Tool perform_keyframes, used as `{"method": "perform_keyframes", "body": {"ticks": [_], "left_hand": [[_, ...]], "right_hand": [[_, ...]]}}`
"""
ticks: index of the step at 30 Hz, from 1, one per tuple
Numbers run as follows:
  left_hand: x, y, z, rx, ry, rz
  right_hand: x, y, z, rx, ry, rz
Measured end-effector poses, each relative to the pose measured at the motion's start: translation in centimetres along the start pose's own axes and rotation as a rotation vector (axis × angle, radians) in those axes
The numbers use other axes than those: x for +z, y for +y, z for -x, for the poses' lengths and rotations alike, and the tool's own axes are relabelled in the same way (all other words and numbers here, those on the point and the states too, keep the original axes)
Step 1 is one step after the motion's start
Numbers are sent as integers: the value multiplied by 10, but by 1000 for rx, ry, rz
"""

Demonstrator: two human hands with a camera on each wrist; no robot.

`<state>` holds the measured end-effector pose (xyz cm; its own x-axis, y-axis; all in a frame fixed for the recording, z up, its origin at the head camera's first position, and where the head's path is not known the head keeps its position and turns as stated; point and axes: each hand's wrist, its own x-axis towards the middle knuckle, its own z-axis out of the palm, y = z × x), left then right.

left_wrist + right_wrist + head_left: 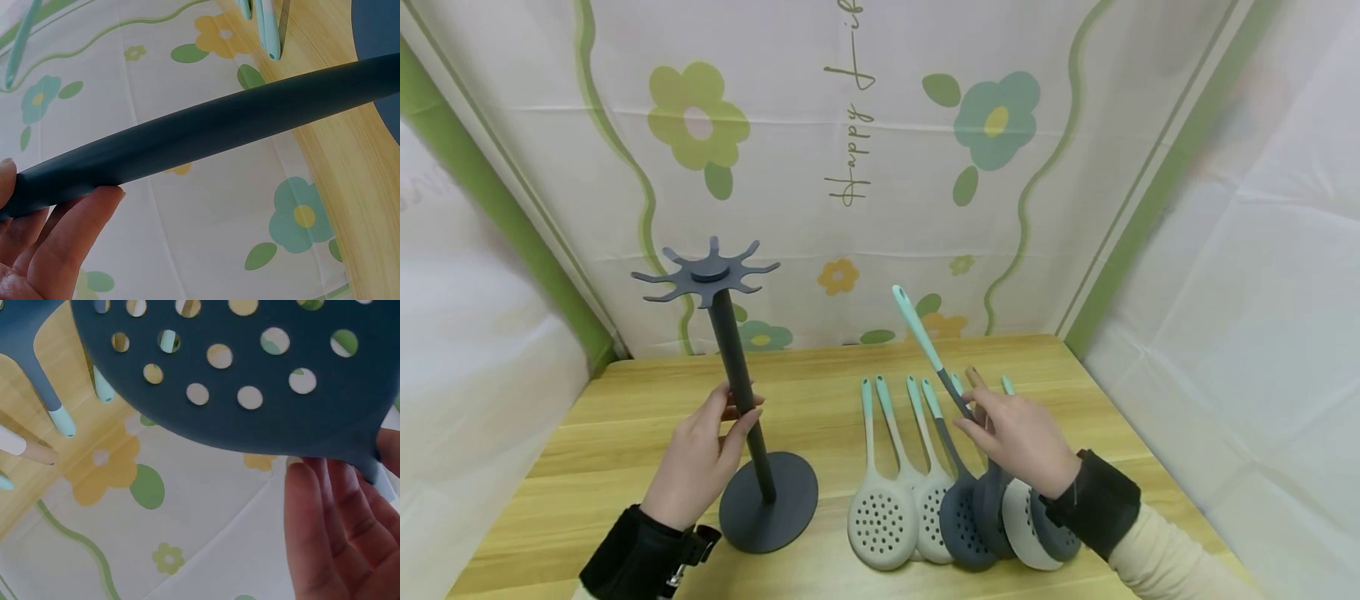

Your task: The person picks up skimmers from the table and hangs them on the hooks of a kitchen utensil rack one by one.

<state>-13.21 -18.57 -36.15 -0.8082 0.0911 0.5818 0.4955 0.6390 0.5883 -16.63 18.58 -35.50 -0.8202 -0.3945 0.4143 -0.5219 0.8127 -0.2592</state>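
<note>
Right fingers [307,525] around the neck of the dark skimmer [247,367]

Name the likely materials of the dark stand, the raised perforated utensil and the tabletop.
Dark stand: matte, perhaps coated metal or plastic; its even, low-sheen surface fits either. Perforated utensil: probably smooth, matte plastic or silicone, given its head's uniform color. Tabletop: wood or wood-look laminate with slight sheen, judging by its grain streaks.

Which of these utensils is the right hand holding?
The dark skimmer, pinched by the right hand near its holed head; the other utensils lie on the table.
</note>
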Motion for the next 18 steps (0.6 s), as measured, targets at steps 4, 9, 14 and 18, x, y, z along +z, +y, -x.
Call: {"method": "perform_keyframes", "body": {"ticks": [4, 9, 14, 18], "left_hand": [[0, -1, 0, 11, 3, -5], [0, -1, 0, 14, 0, -12], [1, -2, 0, 7, -4, -14], [1, -1, 0, 4, 2, 0]], "right_hand": [[1, -2, 0, -16, 41, -14], [2, -5, -1, -35, 101, -40], [3, -7, -2, -64, 149, -65], [4, -8, -2, -108, 188, -92]]}}
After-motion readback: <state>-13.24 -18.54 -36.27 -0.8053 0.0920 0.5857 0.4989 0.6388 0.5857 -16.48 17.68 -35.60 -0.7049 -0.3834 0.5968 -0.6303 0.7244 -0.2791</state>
